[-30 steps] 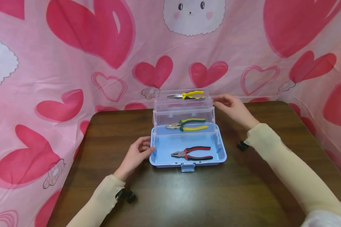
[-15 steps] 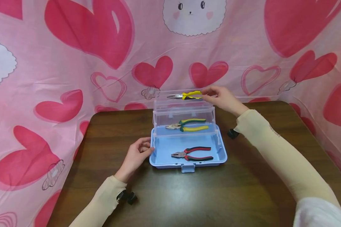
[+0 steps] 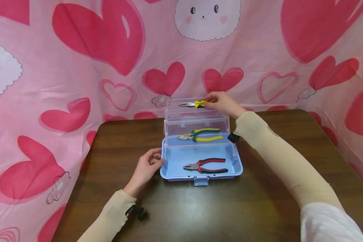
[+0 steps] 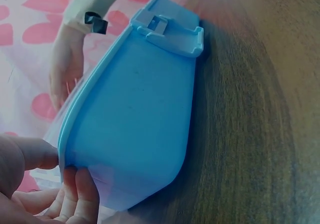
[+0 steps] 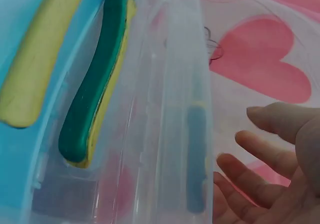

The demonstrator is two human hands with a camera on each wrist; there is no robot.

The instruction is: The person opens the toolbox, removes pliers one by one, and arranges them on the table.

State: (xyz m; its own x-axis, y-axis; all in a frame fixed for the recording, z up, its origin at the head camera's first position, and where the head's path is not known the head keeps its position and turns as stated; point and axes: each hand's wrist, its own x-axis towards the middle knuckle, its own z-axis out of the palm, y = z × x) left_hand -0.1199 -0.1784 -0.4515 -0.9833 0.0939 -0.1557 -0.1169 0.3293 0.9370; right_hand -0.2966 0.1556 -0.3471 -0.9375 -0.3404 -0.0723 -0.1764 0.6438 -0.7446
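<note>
1. Your left hand pinches the rim of the blue toolbox at its left end, thumb on one side and fingers on the other.
2. Your right hand is over the handles of the yellow-and-black pliers in the upper clear tray. The right wrist view shows its fingers spread and loosely extended beside the tray, with nothing between them.
3. Opening the toolbox looks done: it stands on the table with the latch undone and both trays raised.
4. Each level has one tool: the green-and-yellow pliers lie in the lower clear tray, and the red-and-black pliers on the toolbox floor, both untouched.
5. Your work at the top pliers seems unfinished, since they lie in their tray without a firm hold. How much remains beyond that, you cannot tell from here.
</note>
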